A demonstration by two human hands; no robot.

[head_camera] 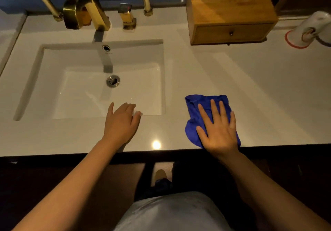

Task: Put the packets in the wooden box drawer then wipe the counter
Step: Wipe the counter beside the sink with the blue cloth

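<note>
The right hand [219, 128] lies flat on the blue cloth [195, 112] with fingers straight and spread, pressing it onto the counter [250, 91] at the front edge, right of the sink [41, 66]. The left hand [121, 121] rests loose on the sink's front rim, fingers together, holding nothing. The wooden box [229, 12] stands at the back edge, drawer [231, 33] closed; no packets show.

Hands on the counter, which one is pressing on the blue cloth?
The right hand, fingers spread flat on the blue cloth. The left hand rests bare at the sink edge.
</note>
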